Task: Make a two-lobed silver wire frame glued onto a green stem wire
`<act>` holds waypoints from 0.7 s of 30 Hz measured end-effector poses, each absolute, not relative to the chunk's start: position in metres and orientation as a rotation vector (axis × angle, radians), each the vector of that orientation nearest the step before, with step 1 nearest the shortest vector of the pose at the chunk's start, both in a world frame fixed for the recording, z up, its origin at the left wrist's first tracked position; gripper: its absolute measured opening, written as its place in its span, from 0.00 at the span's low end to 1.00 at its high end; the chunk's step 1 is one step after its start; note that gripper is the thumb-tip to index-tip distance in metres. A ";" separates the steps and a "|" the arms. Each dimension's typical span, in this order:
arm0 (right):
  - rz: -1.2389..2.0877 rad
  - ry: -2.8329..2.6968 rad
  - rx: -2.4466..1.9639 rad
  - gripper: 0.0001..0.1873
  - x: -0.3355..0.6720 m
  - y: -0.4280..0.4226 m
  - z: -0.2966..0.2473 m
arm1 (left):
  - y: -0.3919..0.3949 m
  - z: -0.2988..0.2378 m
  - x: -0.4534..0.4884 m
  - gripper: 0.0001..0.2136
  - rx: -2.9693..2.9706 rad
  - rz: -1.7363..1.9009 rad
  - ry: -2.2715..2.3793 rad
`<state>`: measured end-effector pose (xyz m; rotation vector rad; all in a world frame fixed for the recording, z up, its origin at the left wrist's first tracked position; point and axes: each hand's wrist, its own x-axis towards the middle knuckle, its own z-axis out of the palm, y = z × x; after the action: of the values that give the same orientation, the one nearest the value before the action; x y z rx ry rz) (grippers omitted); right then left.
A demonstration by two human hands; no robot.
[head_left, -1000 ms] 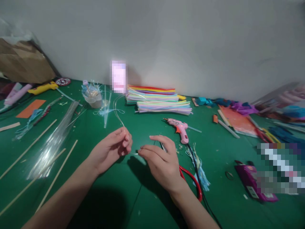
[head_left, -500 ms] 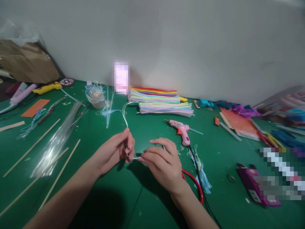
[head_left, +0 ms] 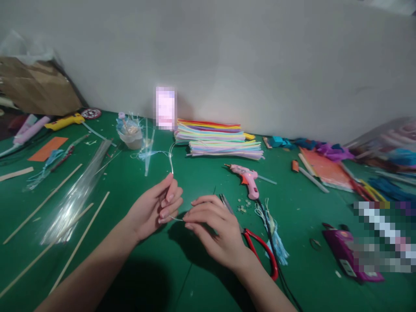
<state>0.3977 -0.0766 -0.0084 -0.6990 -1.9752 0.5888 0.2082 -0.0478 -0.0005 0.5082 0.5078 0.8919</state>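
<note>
Thin silvery wire [head_left: 171, 161] runs between the person's two hands above the green surface [head_left: 201, 175]. The left hand [head_left: 149, 212] has its grip closed on it, thumb against forefinger, with a bent length rising past the fingertips toward the bundled fuzzy stems [head_left: 225, 149]. The right hand [head_left: 217, 225] pinches another stretch, its grip together at the fingertips. Just beside the right wrist lies a red-handled tool [head_left: 274, 264], partly hidden by the hand; beyond it rests a pink glue gun [head_left: 249, 178]. Farther left, clear strips [head_left: 73, 199] lie near wooden sticks [head_left: 79, 242].
</note>
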 end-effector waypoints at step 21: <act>1.134 -1.506 -0.774 0.07 0.380 -0.090 -0.018 | -0.053 0.002 0.212 0.22 0.401 1.002 0.460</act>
<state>0.3802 -0.0897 -0.0182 -0.7743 -1.5062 1.1336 0.2117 -0.0531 0.0016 0.4014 0.4595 1.0022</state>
